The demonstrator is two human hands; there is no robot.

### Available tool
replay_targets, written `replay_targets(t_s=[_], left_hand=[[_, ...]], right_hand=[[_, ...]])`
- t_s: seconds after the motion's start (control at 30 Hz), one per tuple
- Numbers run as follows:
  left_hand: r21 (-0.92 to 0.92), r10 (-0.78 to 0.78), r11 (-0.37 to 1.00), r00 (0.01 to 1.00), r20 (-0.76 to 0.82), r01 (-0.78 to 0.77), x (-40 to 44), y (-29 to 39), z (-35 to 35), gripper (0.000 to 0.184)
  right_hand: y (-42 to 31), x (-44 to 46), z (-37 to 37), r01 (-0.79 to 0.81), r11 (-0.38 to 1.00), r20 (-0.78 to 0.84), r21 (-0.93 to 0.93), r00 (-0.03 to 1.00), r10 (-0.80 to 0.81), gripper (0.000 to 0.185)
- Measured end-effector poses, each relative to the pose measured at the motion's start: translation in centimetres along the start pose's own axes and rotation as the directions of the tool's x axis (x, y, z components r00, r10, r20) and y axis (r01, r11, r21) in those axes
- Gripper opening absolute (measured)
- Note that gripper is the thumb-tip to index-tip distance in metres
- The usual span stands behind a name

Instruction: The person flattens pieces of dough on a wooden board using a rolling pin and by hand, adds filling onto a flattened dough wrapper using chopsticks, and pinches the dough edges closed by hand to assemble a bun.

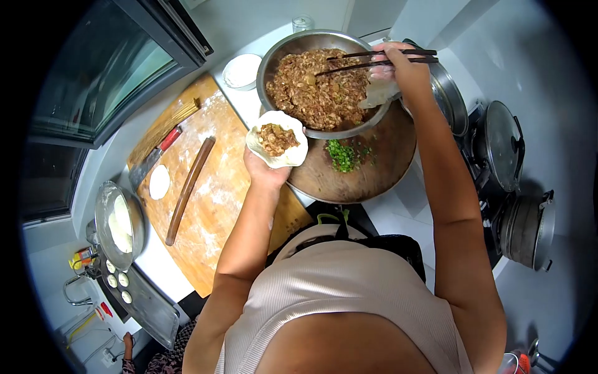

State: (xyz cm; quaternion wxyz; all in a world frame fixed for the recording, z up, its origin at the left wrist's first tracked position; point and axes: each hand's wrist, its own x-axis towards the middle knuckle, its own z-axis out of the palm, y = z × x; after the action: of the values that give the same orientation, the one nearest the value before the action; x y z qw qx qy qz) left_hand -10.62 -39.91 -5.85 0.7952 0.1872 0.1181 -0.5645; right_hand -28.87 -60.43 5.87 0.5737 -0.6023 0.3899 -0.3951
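My left hand [266, 172] supports a round dough wrapper [300, 148] from beneath, and a heap of minced filling [275, 139] sits in its middle. In my right hand [400, 65] is a pair of dark chopsticks [355, 64], their tips over the metal bowl [319, 133]. Brown minced filling [317, 87] takes up much of that bowl. Against the bowl's right inner side, below my right hand, is a pale translucent piece [379, 93] whose kind I cannot make out.
Chopped greens [341, 156] lie on the round board [370, 184]. The floured wooden board [215, 234] carries a rolling pin [190, 190], a flat dough disc [159, 182], a knife [148, 167] and a brush [165, 129]. Pots [503, 146] stand right; a tray [146, 305] with several buns is lower left, near another person's hand [128, 340].
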Motion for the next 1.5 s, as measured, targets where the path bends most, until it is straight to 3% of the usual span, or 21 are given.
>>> replay_targets(t_s=[0.2,0.33,0.5,0.8,0.9,1.1,1.2,1.3,1.5], left_hand=[[-0.017,-0.013,1.0,1.0,-0.016,0.013,-0.3,0.0,0.6,0.048],[-0.04,0.015,0.999,0.996,-0.083,-0.019,-0.5,0.1,1.1,0.048],[-0.048,0.02,0.999,0.996,-0.091,-0.025,-0.8,0.1,1.4,0.048],[-0.056,0.003,0.998,1.0,-0.016,-0.004,-0.8,0.1,1.0,0.048],[-0.018,0.019,1.0,0.998,-0.058,-0.02,-1.2,0.1,1.2,0.049],[-0.042,-0.01,0.999,1.0,-0.009,0.009,-1.3,0.5,0.8,0.048],[-0.053,0.024,0.998,0.998,-0.051,-0.027,-1.3,0.2,1.3,0.047],[-0.029,0.028,0.999,0.993,-0.117,-0.032,-1.0,0.3,1.9,0.046],[-0.008,0.025,1.0,1.0,-0.007,-0.025,0.3,-0.1,2.5,0.046]], right_hand=[[-0.3,-0.3,-1.4,0.098,0.995,-0.092,-0.018,0.991,-0.099,0.024],[-0.1,-3.2,-1.6,0.135,0.988,-0.098,0.071,0.987,-0.127,0.022],[3.1,-5.6,-1.4,0.029,0.999,-0.047,0.027,0.999,-0.028,0.025],[8.2,-4.2,0.0,0.04,0.994,-0.058,0.105,0.998,-0.034,0.023],[8.4,-4.4,-0.2,0.008,0.989,-0.125,0.149,0.992,0.011,0.023],[10.3,-4.5,-1.2,0.026,0.967,-0.254,0.252,0.966,0.04,0.02],[10.1,-5.0,-0.8,-0.055,0.935,-0.323,0.35,0.93,0.175,0.02],[10.2,-5.1,-1.0,-0.12,0.881,-0.3,0.458,0.912,0.28,0.021],[9.3,-5.3,-1.5,-0.115,0.803,-0.225,0.585,0.928,0.297,0.02]])
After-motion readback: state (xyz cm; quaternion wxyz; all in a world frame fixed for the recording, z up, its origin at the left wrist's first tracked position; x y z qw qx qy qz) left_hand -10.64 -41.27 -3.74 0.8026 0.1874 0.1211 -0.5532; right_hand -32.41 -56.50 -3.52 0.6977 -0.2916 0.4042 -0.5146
